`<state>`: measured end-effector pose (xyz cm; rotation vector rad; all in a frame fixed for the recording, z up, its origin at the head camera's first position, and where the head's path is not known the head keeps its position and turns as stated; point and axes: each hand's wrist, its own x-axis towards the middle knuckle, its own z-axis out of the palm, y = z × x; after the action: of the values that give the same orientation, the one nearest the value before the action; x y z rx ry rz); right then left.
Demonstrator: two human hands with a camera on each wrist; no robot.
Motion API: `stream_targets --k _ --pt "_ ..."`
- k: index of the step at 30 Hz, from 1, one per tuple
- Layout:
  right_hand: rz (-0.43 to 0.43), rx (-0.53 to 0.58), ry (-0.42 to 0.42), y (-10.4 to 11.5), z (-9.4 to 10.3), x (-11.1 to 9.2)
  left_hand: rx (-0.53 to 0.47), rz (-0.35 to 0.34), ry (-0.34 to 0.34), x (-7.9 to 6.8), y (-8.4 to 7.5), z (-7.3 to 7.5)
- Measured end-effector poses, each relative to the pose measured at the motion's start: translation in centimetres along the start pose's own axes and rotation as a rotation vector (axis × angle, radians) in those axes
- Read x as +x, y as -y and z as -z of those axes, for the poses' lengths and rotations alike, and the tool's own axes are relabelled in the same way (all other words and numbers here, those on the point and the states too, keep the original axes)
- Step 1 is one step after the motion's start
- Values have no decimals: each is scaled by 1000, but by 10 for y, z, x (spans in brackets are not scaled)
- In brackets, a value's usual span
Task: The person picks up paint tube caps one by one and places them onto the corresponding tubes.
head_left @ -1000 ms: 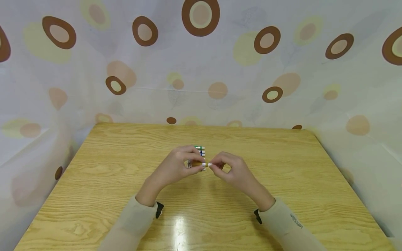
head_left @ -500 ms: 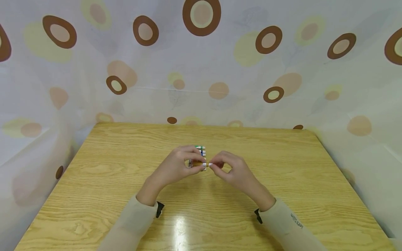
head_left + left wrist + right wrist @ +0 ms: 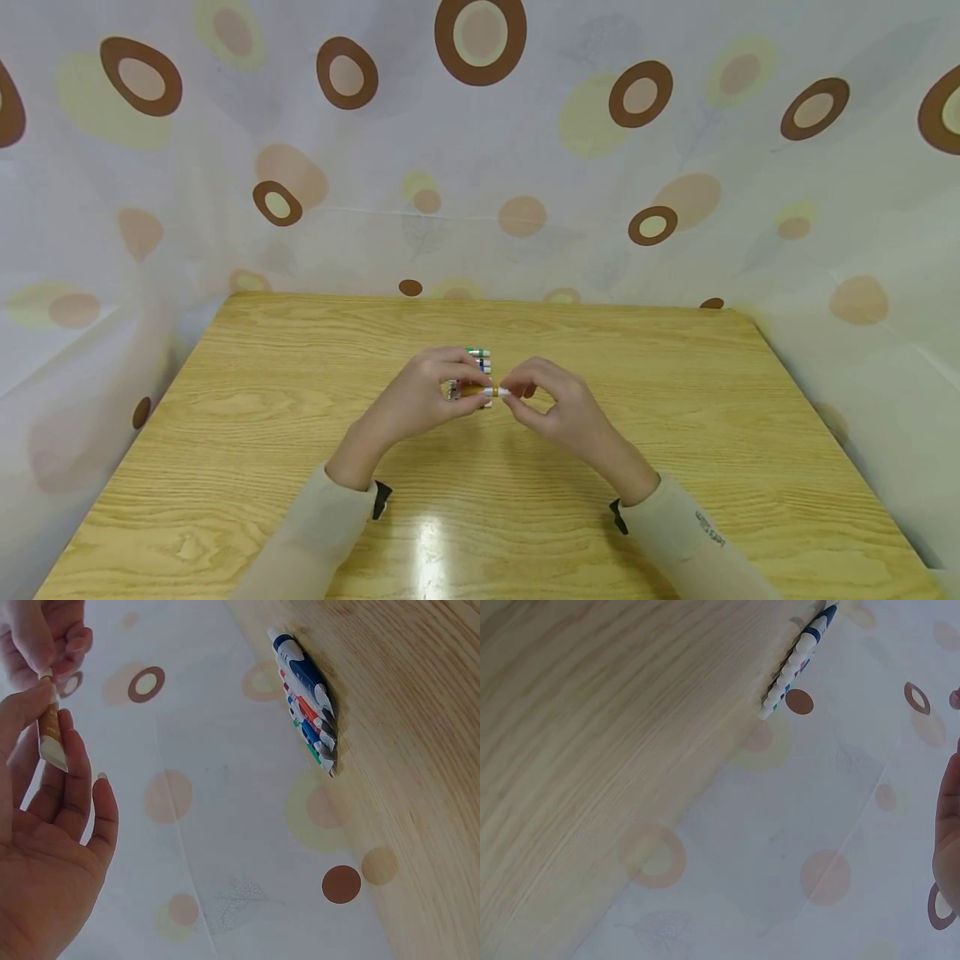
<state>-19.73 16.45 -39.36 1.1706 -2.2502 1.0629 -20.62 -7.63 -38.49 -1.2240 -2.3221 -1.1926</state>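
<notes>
Above the table, my left hand (image 3: 416, 396) holds an ochre paint tube (image 3: 49, 724) between thumb and fingers, its flat crimped end facing the left wrist camera. My right hand (image 3: 558, 400) pinches the tube's white cap (image 3: 503, 392) with thumb and index finger. Whether the cap is loose cannot be told. On the table behind the left hand lies a row of several paint tubes (image 3: 304, 671), dark blue, red, blue and green; in the head view the left hand hides most of them. The right wrist view catches only part of a hand at its right edge.
A wooden table (image 3: 675, 433) spreads under both hands. Around its back and sides hangs a pale sheet (image 3: 465, 150) with brown and yellow circles. Light glares off the table's front part.
The right fingers have shifted very slightly at the cap, with the index knuckle a little higher. The left hand keeps its hold on the tube and stays nearly still.
</notes>
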Motion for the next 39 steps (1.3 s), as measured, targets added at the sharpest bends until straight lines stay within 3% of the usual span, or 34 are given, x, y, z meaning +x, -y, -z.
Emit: stream_targets --k 20,31,39 --pt "31 -54 4 -1 -1 -1 27 -13 -6 0 -1 -1" --pt "38 -102 13 -2 -2 -1 168 -58 -57 1 -1 -4" --pt "64 -128 -14 -3 -3 0 154 -48 -57 3 -1 -3"
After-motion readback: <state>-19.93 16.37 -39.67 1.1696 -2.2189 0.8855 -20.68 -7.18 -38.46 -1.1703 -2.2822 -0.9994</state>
